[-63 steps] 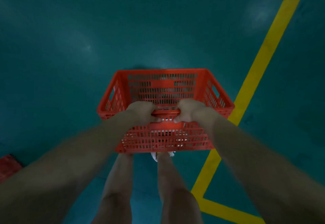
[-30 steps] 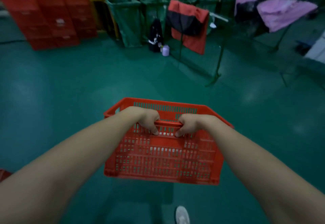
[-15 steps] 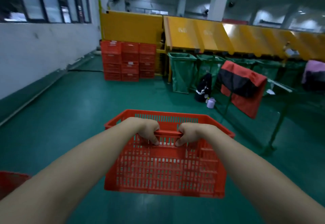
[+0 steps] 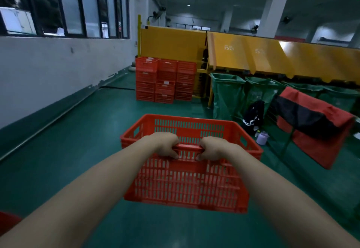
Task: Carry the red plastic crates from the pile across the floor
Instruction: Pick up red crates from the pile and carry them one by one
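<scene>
Left hand [image 4: 165, 144] and right hand [image 4: 212, 148] curl over near rim of red slotted crate [image 4: 187, 181], held above green floor [image 4: 81, 136]; stacked red crates [image 4: 165, 80] well beyond crate, bare floor between.

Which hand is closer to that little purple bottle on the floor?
Right. The right hand grips the red crate left of the purple bottle; the left hand grips it further left.

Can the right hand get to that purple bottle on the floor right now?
Probably not. The right hand has its grip on the near rim of the crate, as does the left hand, and the purple bottle stands on the floor well beyond it, by the black bag.
</scene>
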